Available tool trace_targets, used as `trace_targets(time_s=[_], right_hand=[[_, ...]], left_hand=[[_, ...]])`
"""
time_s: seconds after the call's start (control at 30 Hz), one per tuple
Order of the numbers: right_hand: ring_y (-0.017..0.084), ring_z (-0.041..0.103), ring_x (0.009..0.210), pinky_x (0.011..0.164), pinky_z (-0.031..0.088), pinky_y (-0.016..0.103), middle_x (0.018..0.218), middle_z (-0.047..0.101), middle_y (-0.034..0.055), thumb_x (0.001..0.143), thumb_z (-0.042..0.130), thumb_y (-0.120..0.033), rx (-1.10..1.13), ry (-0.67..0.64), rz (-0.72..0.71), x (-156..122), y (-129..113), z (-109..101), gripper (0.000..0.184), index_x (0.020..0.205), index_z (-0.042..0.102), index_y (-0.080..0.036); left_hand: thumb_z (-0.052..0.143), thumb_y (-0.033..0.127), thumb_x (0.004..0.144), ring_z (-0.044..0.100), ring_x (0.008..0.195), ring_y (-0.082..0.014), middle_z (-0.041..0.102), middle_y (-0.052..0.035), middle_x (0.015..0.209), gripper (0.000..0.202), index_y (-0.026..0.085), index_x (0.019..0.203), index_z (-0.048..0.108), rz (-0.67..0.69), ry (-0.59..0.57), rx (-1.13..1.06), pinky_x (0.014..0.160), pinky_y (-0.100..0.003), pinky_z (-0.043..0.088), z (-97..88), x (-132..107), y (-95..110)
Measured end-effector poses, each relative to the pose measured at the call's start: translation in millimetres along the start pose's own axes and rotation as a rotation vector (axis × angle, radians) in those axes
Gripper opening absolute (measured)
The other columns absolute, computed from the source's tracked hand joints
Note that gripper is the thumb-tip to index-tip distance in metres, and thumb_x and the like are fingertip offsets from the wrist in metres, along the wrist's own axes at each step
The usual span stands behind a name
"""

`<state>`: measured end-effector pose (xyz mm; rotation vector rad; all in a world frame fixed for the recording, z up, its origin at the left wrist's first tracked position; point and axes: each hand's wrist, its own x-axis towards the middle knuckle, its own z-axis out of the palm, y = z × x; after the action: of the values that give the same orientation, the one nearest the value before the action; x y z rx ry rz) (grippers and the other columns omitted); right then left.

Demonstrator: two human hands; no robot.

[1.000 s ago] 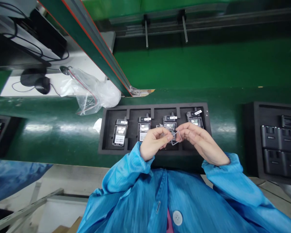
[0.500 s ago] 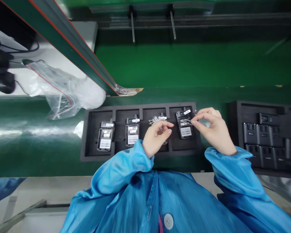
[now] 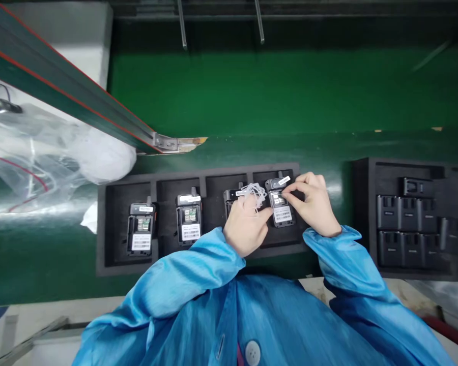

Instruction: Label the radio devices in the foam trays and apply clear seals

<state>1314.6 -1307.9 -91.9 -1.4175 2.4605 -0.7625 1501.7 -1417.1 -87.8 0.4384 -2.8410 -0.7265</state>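
Observation:
Thumb and fingertips of my right hand (image 3: 309, 198) are pinched at the open back of the rightmost two-way radio (image 3: 283, 216). What they grip there is too small to make out. My left hand (image 3: 248, 226) is curled round a fanned bunch of clear plastic pieces (image 3: 255, 191), just left of that radio. Behind this hand another radio (image 3: 231, 195) is mostly hidden. Two more radios, one (image 3: 190, 218) and another (image 3: 141, 229), lie to the left with their backs open, metal contacts and white barcode labels showing. Each radio lies in its own compartment of the black foam tray (image 3: 112, 223).
On the right stands a second black tray (image 3: 372, 203) with several black battery packs (image 3: 407, 213). A clear plastic bag (image 3: 34, 162) lies at the left, by a slanting red-edged metal frame (image 3: 80, 96). Both trays rest on the green bench (image 3: 320, 147).
My right hand has come down and left, its fingertips closer into the rightmost radio. My left hand is nearer that radio, its clear pieces now fanned out above the fingers. The view has shifted.

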Motion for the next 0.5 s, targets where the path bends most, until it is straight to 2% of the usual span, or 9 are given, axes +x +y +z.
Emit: trace_targets(time_s=[0.2, 0.33, 0.5], right_hand=[[0.021, 0.049, 0.095, 0.088, 0.039, 0.04, 0.088, 0.053, 0.0034, 0.088, 0.059, -0.034, 0.008, 0.015, -0.049, -2.1, 0.7, -1.5, 0.015, 0.084, 0.07, -0.024], [0.021, 0.049, 0.094, 0.088, 0.04, 0.043, 0.088, 0.053, 0.0035, 0.087, 0.059, -0.033, 0.015, 0.043, -0.026, -3.6, -1.3, 0.5, 0.014, 0.083, 0.069, -0.024], [0.021, 0.051, 0.095, 0.09, 0.039, 0.043, 0.09, 0.054, 0.0031, 0.087, 0.059, -0.032, 0.025, 0.074, -0.032, -5.7, -1.3, 2.7, 0.013, 0.084, 0.069, -0.024]], left_hand=[[0.05, 0.02, 0.085, 0.046, 0.09, -0.0251, 0.05, -0.0122, 0.109, 0.047, 0.034, 0.128, 0.061, 0.028, -0.027, 0.152, 0.078, -0.041, 0.044, 5.2, 0.5, 5.1], [0.05, 0.022, 0.086, 0.046, 0.091, -0.0249, 0.052, -0.0122, 0.107, 0.049, 0.036, 0.132, 0.057, -0.009, -0.066, 0.193, 0.081, -0.041, 0.044, 7.0, 0.8, 6.9], [0.049, 0.023, 0.088, 0.046, 0.09, -0.0247, 0.053, -0.0124, 0.11, 0.05, 0.036, 0.136, 0.054, -0.025, -0.054, 0.238, 0.083, -0.041, 0.043, 7.8, -0.2, 8.0]])
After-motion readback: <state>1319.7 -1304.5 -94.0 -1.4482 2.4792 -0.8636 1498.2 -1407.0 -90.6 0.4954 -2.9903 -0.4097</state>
